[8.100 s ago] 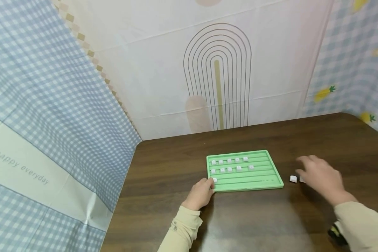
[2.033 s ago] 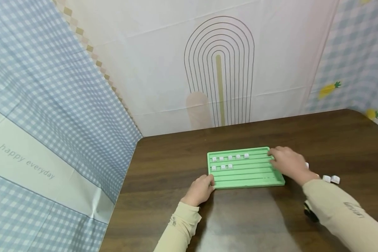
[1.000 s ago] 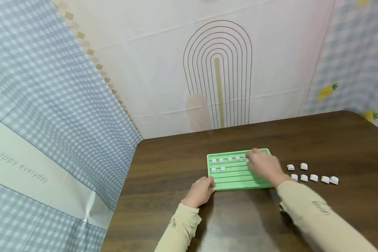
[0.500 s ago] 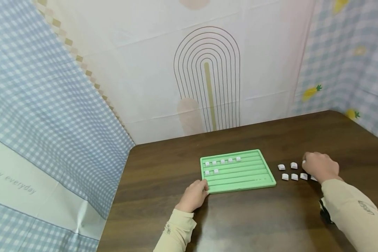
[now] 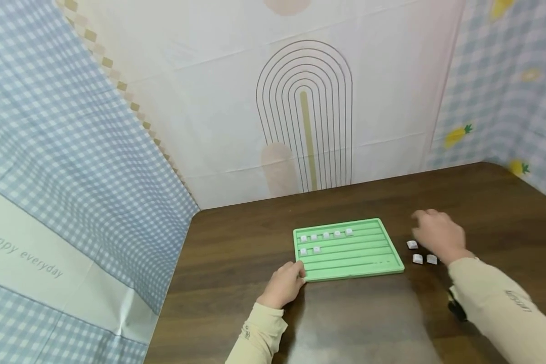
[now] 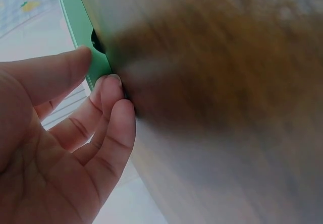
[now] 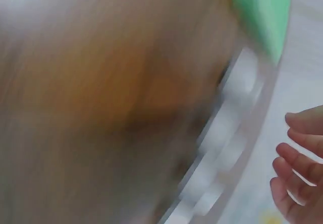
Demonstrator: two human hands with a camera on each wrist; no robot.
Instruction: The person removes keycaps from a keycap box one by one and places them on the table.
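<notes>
A green grooved tray (image 5: 373, 253) lies on the dark wooden table (image 5: 355, 323). Its far groove carries a row of several white keycaps (image 5: 326, 235); two more (image 5: 310, 250) sit in the second groove. My left hand (image 5: 296, 273) rests against the tray's near left corner, and in the left wrist view its thumb and fingers (image 6: 108, 90) touch the green edge (image 6: 75, 17). My right hand (image 5: 425, 227) hovers to the right of the tray over loose white keycaps (image 5: 417, 259). In the blurred right wrist view its fingers (image 7: 298, 158) hang relaxed and hold nothing.
Patterned fabric screens close in the table on the left (image 5: 73, 151), at the back (image 5: 305, 116) and on the right (image 5: 505, 86). A black object (image 5: 457, 308) shows under my right sleeve. Some of the loose keycaps are hidden behind the right hand.
Over the earlier frames keycaps left the tray's second and third grooves and gathered on the table at the right. In the last half second my right hand shifted left, towards the tray.
</notes>
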